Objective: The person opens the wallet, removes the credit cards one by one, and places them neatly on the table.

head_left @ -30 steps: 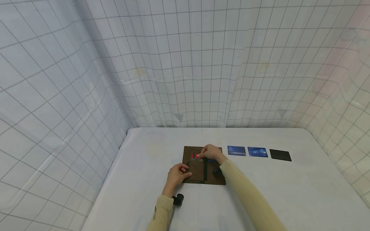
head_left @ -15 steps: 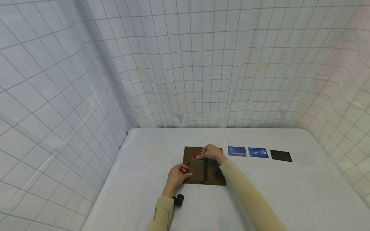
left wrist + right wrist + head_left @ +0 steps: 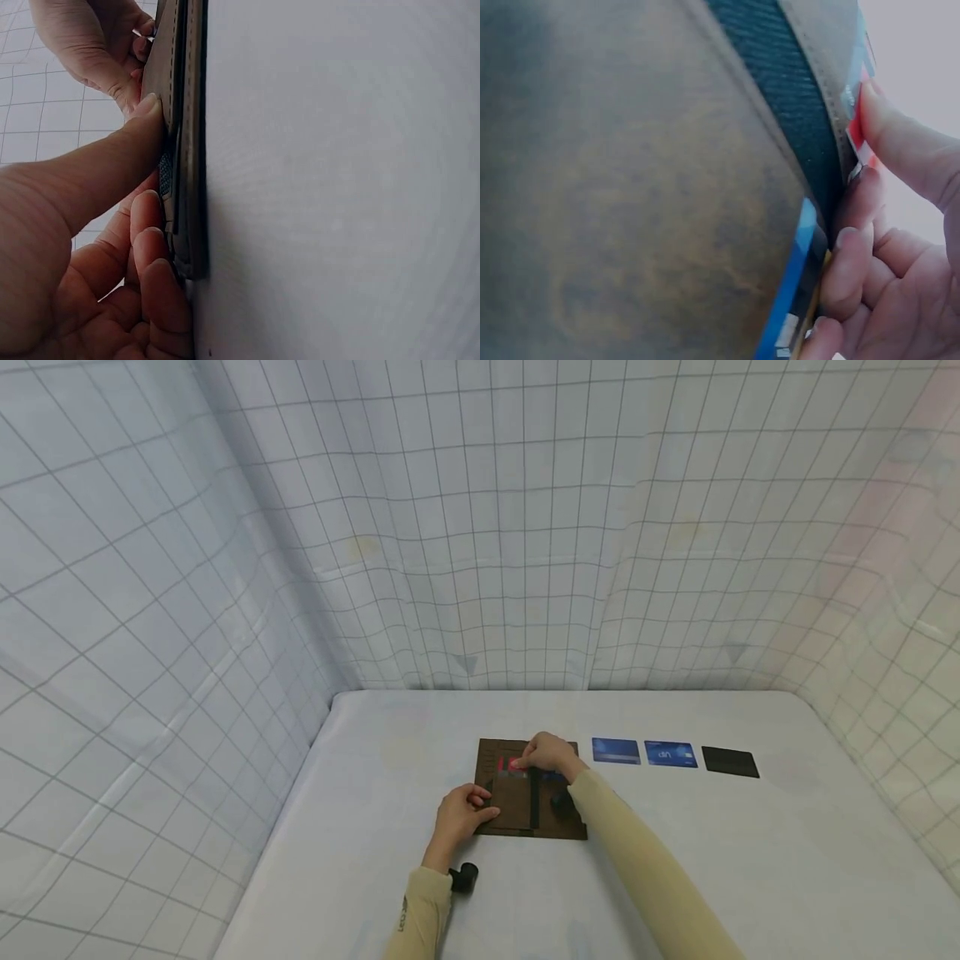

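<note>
A: Where is this?
B: A white-covered table [image 3: 352, 827] fills the lower middle of the head view, enclosed by white cloth walls [image 3: 525, 543] ruled with a dark grid and tinged pink at upper right. Two blue cards [image 3: 616, 751] and a dark card [image 3: 731, 762] lie in a row right of centre.

A: And the brown wallet [image 3: 512, 802]?
B: Spread open on the table, just below and right of the frame's centre, between a person's two hands.

A: What do the wrist views add?
B: The left one catches the wallet edge-on at upper middle, pinched by the left hand [image 3: 457, 817], thumb on the leather and fingers gathered at its edge. The right one brings close a blue-edged card [image 3: 791, 281] at lower middle and the right hand [image 3: 547, 752], nearly closed, pinching a red card [image 3: 856, 133] at upper right. Only the head view shows the row of cards.

A: How does the wallet look?
B: Mottled brown with stitched edges. Its strap [image 3: 534, 806] reads black from above, dark green close up. How deep the red card sits is hidden.
</note>
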A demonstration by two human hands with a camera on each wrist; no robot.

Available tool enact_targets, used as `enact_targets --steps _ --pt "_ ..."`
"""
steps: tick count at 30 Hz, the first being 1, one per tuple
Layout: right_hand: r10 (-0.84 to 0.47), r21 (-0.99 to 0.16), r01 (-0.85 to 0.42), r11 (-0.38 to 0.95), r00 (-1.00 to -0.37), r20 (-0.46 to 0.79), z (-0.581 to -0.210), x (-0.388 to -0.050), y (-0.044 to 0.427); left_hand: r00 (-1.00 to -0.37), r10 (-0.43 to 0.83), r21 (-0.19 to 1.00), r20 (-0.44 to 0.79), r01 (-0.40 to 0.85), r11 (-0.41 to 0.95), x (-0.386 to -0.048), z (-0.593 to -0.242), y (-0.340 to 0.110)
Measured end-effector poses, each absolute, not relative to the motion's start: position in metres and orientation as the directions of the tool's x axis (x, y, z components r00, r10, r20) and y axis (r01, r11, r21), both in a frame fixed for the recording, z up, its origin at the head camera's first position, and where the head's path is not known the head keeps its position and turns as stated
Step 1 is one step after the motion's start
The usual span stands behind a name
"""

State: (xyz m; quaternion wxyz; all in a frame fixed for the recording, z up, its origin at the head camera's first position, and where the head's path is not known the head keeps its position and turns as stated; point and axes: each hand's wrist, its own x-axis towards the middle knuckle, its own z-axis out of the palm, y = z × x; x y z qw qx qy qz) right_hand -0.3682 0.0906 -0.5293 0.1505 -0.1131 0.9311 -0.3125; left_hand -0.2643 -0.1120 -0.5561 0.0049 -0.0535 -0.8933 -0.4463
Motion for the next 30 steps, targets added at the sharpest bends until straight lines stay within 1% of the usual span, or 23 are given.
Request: enact_targets --steps 8,17,24,30 --pt "-0.261 -0.63 -0.095 0.771 -0.949 -0.177 -0.533 -0.3675 0.0918 -0.992 0.108 0.815 0.064 0.114 0.569 -0.2638 -0.5561 -0.1138" --pt "-0.221 -0.667 -0.065 0.742 -0.963 -0.152 -0.5333 -0.3674 0.0926 -0.993 0.099 0.811 0.067 0.112 0.574 -0.265 -0.5566 -0.1129" --pt "-0.184 -0.66 -0.046 0.75 -0.973 -0.142 -0.5304 -0.3665 0.0916 -0.993 0.1 0.805 0.065 0.112 0.582 -0.2655 -0.5566 -0.1126" --pt "-0.139 -0.647 -0.042 0.761 -0.985 -0.099 -0.5271 -0.3642 0.0898 -0.994 0.099 0.812 0.054 0.101 0.575 -0.2647 -0.5555 -0.1126"
